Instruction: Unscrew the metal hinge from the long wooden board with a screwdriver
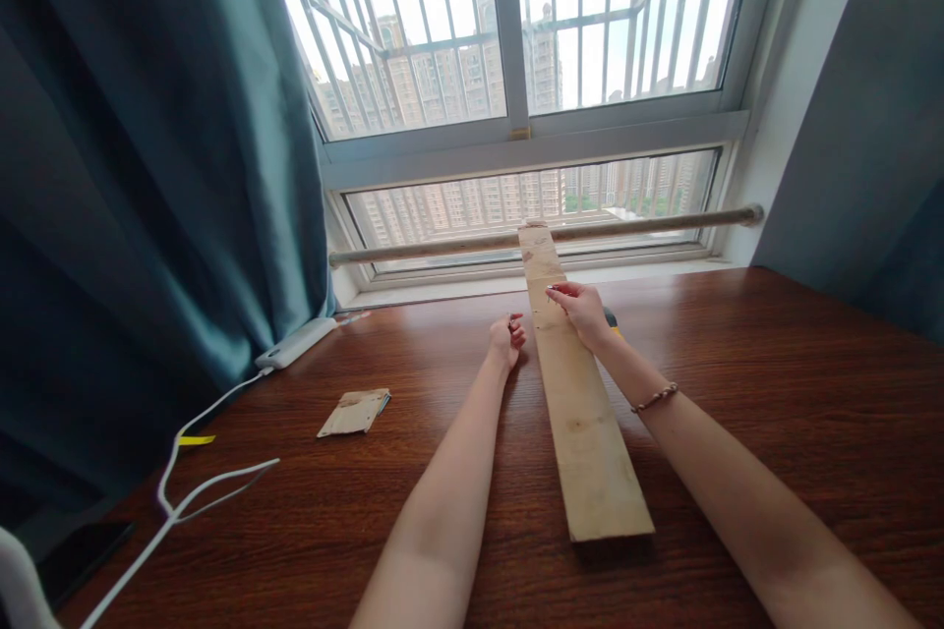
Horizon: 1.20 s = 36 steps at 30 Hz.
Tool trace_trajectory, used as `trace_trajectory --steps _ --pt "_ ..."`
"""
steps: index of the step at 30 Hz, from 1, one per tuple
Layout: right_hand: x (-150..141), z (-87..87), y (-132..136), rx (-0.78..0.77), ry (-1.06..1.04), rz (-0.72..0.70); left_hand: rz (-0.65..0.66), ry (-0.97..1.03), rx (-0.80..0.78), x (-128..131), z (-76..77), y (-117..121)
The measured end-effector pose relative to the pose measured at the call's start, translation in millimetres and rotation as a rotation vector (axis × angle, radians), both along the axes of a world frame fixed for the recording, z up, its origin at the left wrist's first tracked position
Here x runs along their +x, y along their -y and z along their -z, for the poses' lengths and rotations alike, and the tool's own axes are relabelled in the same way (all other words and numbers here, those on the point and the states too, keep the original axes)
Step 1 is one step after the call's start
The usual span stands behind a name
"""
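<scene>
A long pale wooden plank point(582, 423) lies on the dark wooden table point(774, 393), running from near me out to the window sill. My right hand point(582, 310) rests on the plank's far part, its fingers pinched together on something too small to name. Just left of the plank, my left hand point(507, 336) sits on the table with its fingers curled, a small dark item showing at the fingertips. A yellow and black object point(612, 319) peeks out behind my right hand.
A small cardboard packet point(354, 412) lies on the table to the left. A white power bank point(295, 343) with white cables point(184, 491) sits by the teal curtain point(147, 167). A wooden rod point(649, 222) spans the window. A dark phone point(78, 555) lies at the near left.
</scene>
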State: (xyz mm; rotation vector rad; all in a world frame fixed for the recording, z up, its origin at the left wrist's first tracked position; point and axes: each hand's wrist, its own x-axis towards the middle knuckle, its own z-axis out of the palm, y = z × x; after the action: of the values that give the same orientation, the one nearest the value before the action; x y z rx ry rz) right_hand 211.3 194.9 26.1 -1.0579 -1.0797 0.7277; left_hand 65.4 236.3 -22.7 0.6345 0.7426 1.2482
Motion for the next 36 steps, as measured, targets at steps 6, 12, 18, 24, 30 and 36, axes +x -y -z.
trace_trajectory --steps 6,12,18,24,30,36 --pt "-2.6 -10.0 8.9 -0.044 -0.007 0.05 -0.161 -0.338 0.169 -12.5 -39.0 6.7" --pt "-26.4 -46.9 42.7 -0.164 -0.216 -0.155 -0.267 -0.655 0.34 -60.0 -60.4 38.7" --pt "-85.5 -67.6 99.7 -0.232 -0.298 -0.52 -0.414 -1.0 0.451 -167.2 -29.0 74.2" --pt "-167.8 -24.8 123.1 -0.434 -0.159 -0.538 -0.493 -1.311 0.402 -258.2 -8.6 83.6" --pt "-227.0 20.9 84.0 -0.597 0.015 -0.349 -0.532 -1.53 0.362 -285.5 -1.3 69.3" --pt "-259.9 46.3 50.2 -0.605 0.18 -0.302 -0.416 -1.759 0.311 -305.3 6.9 63.7"
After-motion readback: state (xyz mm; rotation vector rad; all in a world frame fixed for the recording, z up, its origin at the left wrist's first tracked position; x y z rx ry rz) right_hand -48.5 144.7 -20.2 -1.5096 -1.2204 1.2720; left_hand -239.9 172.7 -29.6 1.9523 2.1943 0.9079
